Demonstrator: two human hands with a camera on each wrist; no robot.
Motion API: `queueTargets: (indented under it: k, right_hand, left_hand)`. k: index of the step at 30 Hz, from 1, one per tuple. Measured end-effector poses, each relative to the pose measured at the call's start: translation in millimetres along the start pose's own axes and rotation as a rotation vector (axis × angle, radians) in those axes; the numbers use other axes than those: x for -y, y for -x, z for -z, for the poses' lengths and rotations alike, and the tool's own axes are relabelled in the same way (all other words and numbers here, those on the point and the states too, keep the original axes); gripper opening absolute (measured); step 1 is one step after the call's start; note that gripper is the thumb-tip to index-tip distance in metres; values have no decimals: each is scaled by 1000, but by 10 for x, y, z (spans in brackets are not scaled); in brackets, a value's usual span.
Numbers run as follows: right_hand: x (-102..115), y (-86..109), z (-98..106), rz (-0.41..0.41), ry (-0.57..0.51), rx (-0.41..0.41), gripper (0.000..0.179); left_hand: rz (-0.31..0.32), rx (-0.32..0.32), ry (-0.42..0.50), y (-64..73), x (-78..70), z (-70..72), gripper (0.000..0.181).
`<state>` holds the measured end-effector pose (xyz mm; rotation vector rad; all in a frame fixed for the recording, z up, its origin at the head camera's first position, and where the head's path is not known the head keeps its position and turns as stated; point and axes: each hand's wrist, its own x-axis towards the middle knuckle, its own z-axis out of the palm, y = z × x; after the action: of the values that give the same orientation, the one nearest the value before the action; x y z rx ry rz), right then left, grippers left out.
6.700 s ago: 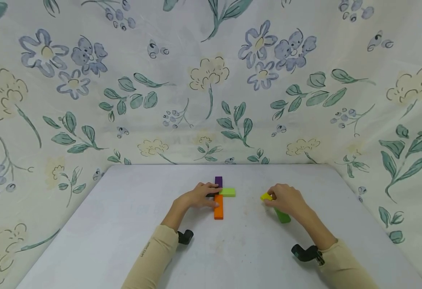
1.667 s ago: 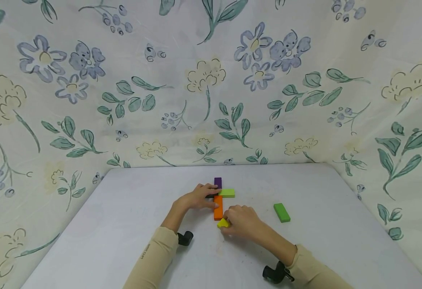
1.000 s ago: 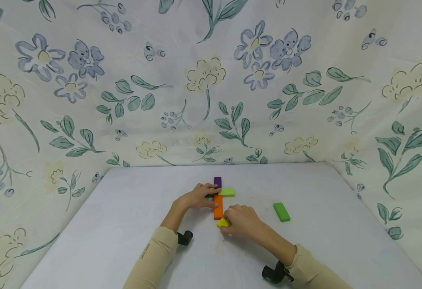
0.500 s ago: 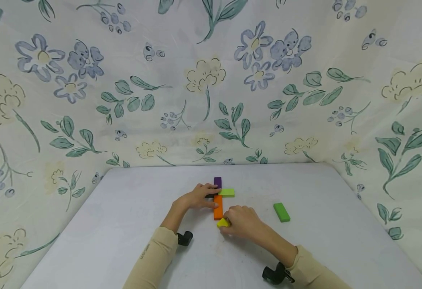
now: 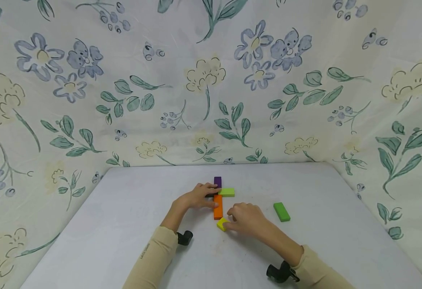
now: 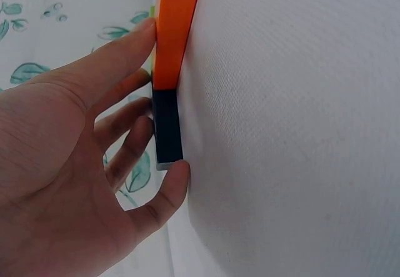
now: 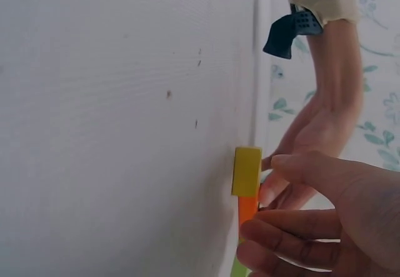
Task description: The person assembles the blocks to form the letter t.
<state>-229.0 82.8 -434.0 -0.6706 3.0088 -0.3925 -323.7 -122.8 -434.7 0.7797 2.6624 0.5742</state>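
Several coloured blocks form a cross on the white table: purple block at the back, lime green block right, orange block in front, black block left. My left hand rests on it; the thumb touches the orange block and the little finger lies at the black block's end. Off the orange block's front end sits a yellow block, turned at an angle. My right hand is just right of it, thumb at its side, other fingers apart from it. Nothing is gripped there.
A green block lies alone to the right of my right hand. A flower-patterned cloth hangs behind the table. Each forearm carries a black wrist camera.
My right hand brought the yellow block leftward from near the green block to the orange block's front end. Its fingers have just come off the block and shifted slightly right. The left hand stays put.
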Motion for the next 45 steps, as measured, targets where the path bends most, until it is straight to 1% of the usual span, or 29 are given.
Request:
queueTargets:
  k: [5,10,15,22,26,30,36,45]
  right_hand:
    - [-43,40,25,-5,2,-11,43]
    - [-122,91,44,-20,5,-32,41]
    - [-210,140,79,-17,15,-63,38]
    - [-292,199,198,-11,30,-121,36]
    - [-360,235,258,-34,24,-140,36]
    - [-468,277,289,-61,22,-152,37]
    - [-697,353,344,-98,33,-168,40]
    - [-992,463,433,-174,40,-151,43]
  left_hand:
    - [10,0,7,-2,-4,-3,61]
    - [8,-3,9,6,-13,-3,61]
    - [2,1,0,-6,-3,-7,61]
    - [-11,1,-1,-17,1,10,61]
    - [-14,4,3,-18,12,10,62]
    - [-13,8,-1,-17,21,-4,61]
    - [-1,9,13,-5,2,0,60]
    - [1,1,15,-7,4,-6,60]
